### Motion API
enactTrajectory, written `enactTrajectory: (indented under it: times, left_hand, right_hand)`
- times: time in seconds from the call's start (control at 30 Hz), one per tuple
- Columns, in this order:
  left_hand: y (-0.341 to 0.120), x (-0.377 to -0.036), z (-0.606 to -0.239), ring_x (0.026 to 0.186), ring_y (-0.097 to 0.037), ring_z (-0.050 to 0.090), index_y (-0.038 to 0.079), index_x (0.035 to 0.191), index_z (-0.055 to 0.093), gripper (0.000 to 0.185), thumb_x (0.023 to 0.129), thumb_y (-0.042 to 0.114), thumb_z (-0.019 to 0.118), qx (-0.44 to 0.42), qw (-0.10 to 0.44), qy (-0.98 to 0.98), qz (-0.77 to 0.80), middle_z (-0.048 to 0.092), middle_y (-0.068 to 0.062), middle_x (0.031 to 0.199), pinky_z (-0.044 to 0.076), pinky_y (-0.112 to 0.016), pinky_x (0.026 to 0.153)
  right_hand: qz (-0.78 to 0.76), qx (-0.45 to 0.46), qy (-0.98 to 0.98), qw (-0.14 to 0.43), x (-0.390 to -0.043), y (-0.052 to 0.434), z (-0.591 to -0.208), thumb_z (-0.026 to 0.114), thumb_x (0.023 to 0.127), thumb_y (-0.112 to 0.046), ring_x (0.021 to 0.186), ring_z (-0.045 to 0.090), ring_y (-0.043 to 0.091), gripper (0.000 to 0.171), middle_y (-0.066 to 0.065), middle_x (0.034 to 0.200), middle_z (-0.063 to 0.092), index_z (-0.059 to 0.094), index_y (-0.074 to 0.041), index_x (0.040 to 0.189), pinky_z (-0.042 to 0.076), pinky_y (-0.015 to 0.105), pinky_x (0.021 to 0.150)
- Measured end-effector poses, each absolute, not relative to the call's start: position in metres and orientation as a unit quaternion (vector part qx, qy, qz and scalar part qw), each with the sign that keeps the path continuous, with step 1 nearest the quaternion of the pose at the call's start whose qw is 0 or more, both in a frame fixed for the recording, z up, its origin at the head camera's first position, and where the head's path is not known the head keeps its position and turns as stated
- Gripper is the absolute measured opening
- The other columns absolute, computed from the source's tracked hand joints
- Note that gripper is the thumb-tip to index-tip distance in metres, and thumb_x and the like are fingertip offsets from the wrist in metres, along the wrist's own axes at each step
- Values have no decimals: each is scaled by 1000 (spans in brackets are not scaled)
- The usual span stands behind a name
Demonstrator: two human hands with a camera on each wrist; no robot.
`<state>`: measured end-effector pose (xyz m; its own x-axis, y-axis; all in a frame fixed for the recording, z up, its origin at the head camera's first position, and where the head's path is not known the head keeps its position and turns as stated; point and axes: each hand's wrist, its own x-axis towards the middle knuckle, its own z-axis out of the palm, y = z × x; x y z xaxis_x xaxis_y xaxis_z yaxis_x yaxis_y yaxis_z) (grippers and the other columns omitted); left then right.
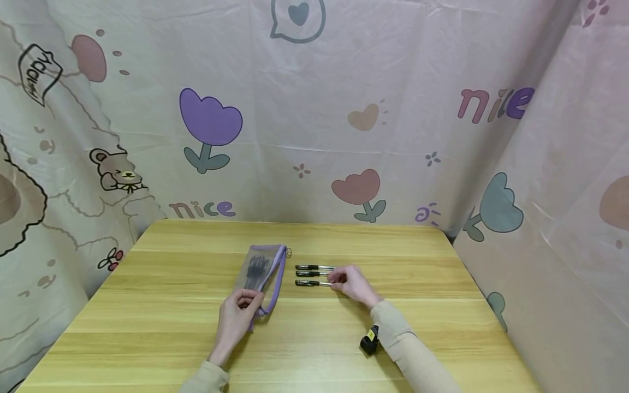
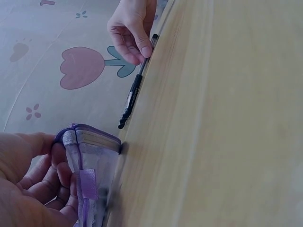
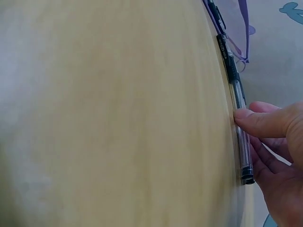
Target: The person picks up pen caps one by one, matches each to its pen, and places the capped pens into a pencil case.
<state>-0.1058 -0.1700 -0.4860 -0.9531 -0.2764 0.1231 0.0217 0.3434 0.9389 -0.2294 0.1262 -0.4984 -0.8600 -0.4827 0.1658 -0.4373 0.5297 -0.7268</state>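
Note:
A translucent pencil pouch (image 1: 262,268) with purple trim lies on the wooden table (image 1: 172,327), dark pens showing inside it. My left hand (image 1: 245,301) grips its near end, fingers curled round the pouch (image 2: 92,158). Right of the pouch lie three black-and-clear pens in a row (image 1: 313,267). My right hand (image 1: 337,283) pinches the clear end of the nearest pen (image 1: 309,283). In the right wrist view my thumb presses on that pen (image 3: 239,113), which still lies on the table. The left wrist view shows the same pen (image 2: 135,94) under my right hand (image 2: 132,40).
Cartoon-print cloth (image 1: 314,136) hangs behind the table and along both sides. A small black camera (image 1: 369,339) sits on my right wrist. Bare wood stretches in front of and behind the pouch.

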Motion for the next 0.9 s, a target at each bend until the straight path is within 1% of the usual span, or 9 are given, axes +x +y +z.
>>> enactTrajectory:
  times: [0.23,0.47,0.67,0.9]
  left_hand:
    - [-169,-105,-485,62,0,59,0,97,71,20,92,19,75,80,135,-810,-566,76,-10,81,46,-17,61]
    - [-169,-106,-486,61,1,59,0,95,71,18,92,17,74,76,143,-810,-563,75,-10,79,47,-17,61]
    - [-169,-107,-488,60,0,59,1,92,71,14,90,14,75,80,151,-810,-561,74,-8,76,48,-18,59]
    - [-169,-108,-489,60,-1,60,2,93,71,13,91,14,74,82,146,-810,-562,75,-8,77,48,-19,60]
  right_hand:
    - [-405,-266,874,32,-229,127,-499,74,83,4,76,59,7,15,9,89,74,75,-1,97,50,19,68]
    - [-408,-262,873,47,-230,128,-497,75,82,3,78,60,8,18,9,92,74,75,-2,100,52,19,72]
    - [-403,-261,876,49,-230,128,-497,75,82,3,80,61,8,18,8,93,75,75,-3,99,52,18,74]
    - [-402,-273,873,50,-230,129,-497,75,81,4,80,62,8,18,8,93,76,76,-2,98,52,18,74]
